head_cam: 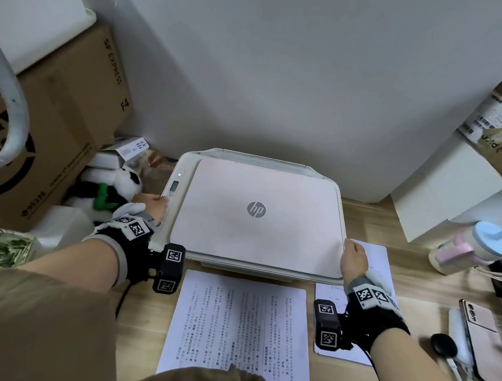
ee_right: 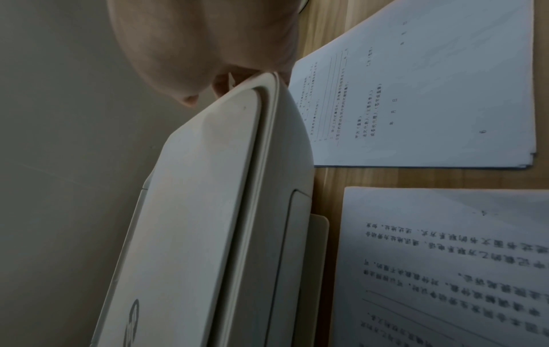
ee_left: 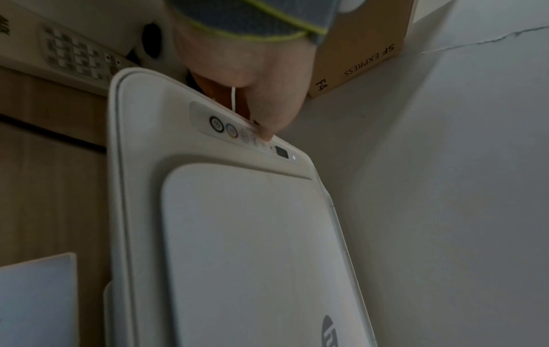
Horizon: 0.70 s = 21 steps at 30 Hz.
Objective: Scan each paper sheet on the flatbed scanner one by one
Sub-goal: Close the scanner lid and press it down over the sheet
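Observation:
The white HP flatbed scanner stands on the wooden desk with its lid down. My left hand is at the control panel on the scanner's left side, and one fingertip presses a small button there. My right hand holds the lid's front right corner, thumb above and fingers curled at the edge. A printed sheet lies in front of the scanner. A stack of printed sheets lies right of it, partly under my right wrist.
A large cardboard box and a panda plush crowd the left side. White boxes stand at the right, with a lidded cup, a pink phone and a black round object near the desk's right edge.

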Available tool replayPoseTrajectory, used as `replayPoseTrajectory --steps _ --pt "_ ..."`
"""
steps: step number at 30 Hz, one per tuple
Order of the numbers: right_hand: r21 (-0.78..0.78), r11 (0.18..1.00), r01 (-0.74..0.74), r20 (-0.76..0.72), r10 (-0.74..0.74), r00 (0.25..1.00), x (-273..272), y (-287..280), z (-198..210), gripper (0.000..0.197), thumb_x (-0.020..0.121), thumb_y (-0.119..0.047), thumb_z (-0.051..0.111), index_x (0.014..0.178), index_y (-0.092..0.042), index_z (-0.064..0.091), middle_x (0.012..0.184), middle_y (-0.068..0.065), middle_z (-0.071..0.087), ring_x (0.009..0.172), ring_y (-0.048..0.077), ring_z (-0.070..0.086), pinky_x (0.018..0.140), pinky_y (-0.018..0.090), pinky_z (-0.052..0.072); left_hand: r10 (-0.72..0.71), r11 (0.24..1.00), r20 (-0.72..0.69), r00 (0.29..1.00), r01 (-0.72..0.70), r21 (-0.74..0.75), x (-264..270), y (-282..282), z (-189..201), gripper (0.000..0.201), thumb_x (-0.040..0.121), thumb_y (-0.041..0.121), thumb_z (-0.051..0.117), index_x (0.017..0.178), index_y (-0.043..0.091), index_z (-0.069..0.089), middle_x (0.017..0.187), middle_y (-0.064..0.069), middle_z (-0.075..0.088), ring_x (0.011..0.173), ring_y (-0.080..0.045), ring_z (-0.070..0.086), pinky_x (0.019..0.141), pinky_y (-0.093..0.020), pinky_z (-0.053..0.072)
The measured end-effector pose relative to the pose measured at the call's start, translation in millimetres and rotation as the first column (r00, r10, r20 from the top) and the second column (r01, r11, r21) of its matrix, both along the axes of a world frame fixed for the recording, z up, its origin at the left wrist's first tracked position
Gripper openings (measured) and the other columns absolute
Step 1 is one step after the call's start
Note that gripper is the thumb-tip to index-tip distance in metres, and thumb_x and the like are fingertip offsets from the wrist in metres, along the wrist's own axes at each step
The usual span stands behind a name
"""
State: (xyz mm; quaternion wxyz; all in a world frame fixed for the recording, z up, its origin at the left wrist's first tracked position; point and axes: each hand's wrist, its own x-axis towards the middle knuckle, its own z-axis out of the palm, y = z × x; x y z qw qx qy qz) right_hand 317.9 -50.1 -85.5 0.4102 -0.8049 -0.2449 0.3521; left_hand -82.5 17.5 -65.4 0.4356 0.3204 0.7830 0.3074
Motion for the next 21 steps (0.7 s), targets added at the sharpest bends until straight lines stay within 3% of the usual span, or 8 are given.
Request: replayPoseTrajectory --steps 2,3,5,8,12,14,17,21 --pt "0.008 1.000 -0.013 0.028 0.012 1.000 1.2 -4.2 0.2 0.038 0.098 -0.023 0.034 0.130 -0.010 0.052 0.126 0.012 0.055 0.109 0.031 0.049 0.097 0.034 0.037 -0.013 1.000 -0.193 0.981 0.017 0.019 6.4 -5.7 0.3 0.033 0.097 0.011 0.043 0.123 -0.003 0.059 0.120 -0.020 0.061 0.113 -0.033 0.057 0.088 -0.032 0.043" --pt "0.013 1.000 -0.021 0.039 0.020 0.999 1.6 -6.6 -0.2 0.038 0.099 -0.021 0.033 0.129 -0.010 0.053 0.129 0.012 0.055 0.115 0.032 0.049 0.099 0.035 0.037 -0.017 1.000 -0.240 0.971 0.020 0.011 9.2 -10.3 -0.2 0.033 0.098 0.009 0.041 0.121 -0.004 0.060 0.125 -0.021 0.059 0.117 -0.035 0.055 0.094 -0.034 0.042" --pt "0.025 0.999 -0.038 0.051 0.037 0.998 1.7 -11.0 -2.6 0.038 0.099 -0.019 0.030 0.127 -0.011 0.055 0.132 0.011 0.055 0.120 0.032 0.048 0.104 0.038 0.037 -0.049 0.999 -0.344 0.938 0.053 0.002 10.9 -15.2 -3.3 0.034 0.098 0.006 0.037 0.117 -0.008 0.060 0.125 -0.025 0.058 0.118 -0.037 0.052 0.097 -0.036 0.039" --pt "0.037 0.998 -0.057 0.066 0.054 0.996 1.2 -21.6 -5.1 0.039 0.099 -0.014 0.029 0.127 -0.010 0.056 0.131 0.010 0.055 0.120 0.030 0.048 0.101 0.035 0.037 -0.076 0.997 -0.359 0.930 0.082 -0.001 16.1 -28.6 -4.7 0.036 0.100 0.010 0.033 0.122 -0.007 0.056 0.128 -0.026 0.055 0.120 -0.037 0.051 0.097 -0.033 0.038" --pt "0.064 0.995 -0.074 0.080 0.069 0.994 0.6 -34.2 -9.5 0.038 0.099 -0.011 0.030 0.128 -0.009 0.055 0.132 0.010 0.055 0.121 0.029 0.048 0.102 0.035 0.038 -0.028 0.998 -0.412 0.911 0.050 0.042 21.9 -44.7 -12.4 0.050 0.101 0.026 0.022 0.122 -0.006 0.054 0.132 -0.024 0.052 0.122 -0.034 0.048 0.099 -0.029 0.031" --pt "0.071 0.993 -0.098 0.094 0.092 0.991 0.6 -40.3 -12.1 0.038 0.100 -0.012 0.029 0.128 -0.008 0.053 0.133 0.011 0.054 0.122 0.030 0.048 0.104 0.036 0.037 -0.034 0.997 -0.441 0.897 0.062 0.049 22.7 -53.4 -16.7 0.050 0.100 0.030 0.024 0.126 -0.002 0.050 0.134 -0.023 0.049 0.125 -0.035 0.045 0.102 -0.032 0.030" --pt "0.083 0.990 -0.117 0.126 0.106 0.986 -0.1 -49.0 -14.0 0.037 0.100 -0.013 0.028 0.127 -0.007 0.053 0.131 0.011 0.055 0.115 0.028 0.050 0.099 0.034 0.037 -0.042 0.997 -0.514 0.857 0.071 0.036 24.8 -66.4 -18.4 0.039 0.100 0.024 0.033 0.131 0.004 0.046 0.133 -0.025 0.048 0.123 -0.040 0.044 0.100 -0.040 0.033" --pt "0.094 0.990 -0.106 0.114 0.095 0.989 -0.8 -55.2 -19.5 0.036 0.100 -0.014 0.031 0.129 -0.011 0.052 0.131 0.010 0.056 0.106 0.023 0.051 0.098 0.036 0.040 -0.035 0.999 -0.532 0.846 0.036 -0.008 26.2 -75.6 -22.6 0.045 0.099 0.021 0.032 0.143 0.015 0.035 0.136 -0.024 0.047 0.124 -0.041 0.044 0.103 -0.043 0.033"
